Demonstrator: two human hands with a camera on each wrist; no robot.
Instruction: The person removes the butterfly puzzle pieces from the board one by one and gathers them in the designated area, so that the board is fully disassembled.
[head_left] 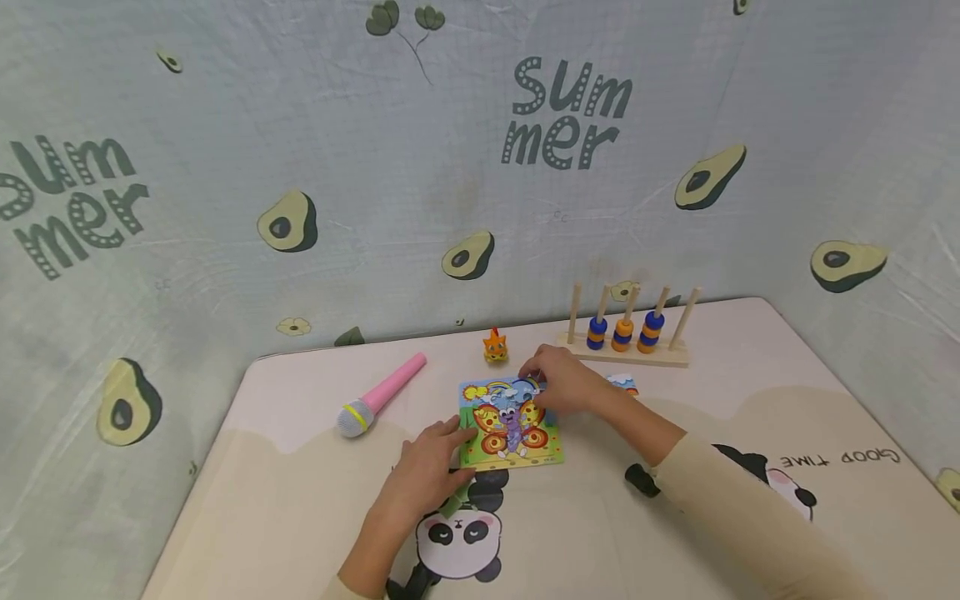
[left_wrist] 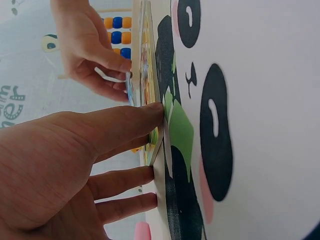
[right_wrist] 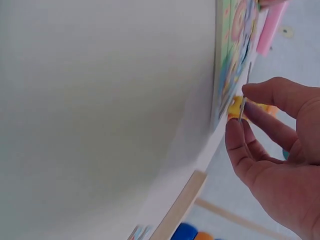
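Note:
A butterfly jigsaw puzzle board [head_left: 513,437] lies flat on the table. At its lower left corner, my left hand [head_left: 426,468] touches the edge with thumb and fingers, nearly straight in the left wrist view. Over the board's upper right part is my right hand [head_left: 566,381]. Seen from the right wrist, it pinches a thin puzzle piece [right_wrist: 248,77] edge-on between thumb and fingers, just above the board. The picture on that piece cannot be made out. Another puzzle piece [head_left: 622,382] lies on the table beyond my right forearm, partly covered by it.
A pink toy microphone [head_left: 386,393] lies left of the board. Behind it sits a small orange toy figure [head_left: 495,346]. A wooden peg rack [head_left: 630,352] with blue and orange beads stands at the back right. The panda-printed tabletop [head_left: 570,533] meets a cloth-covered wall.

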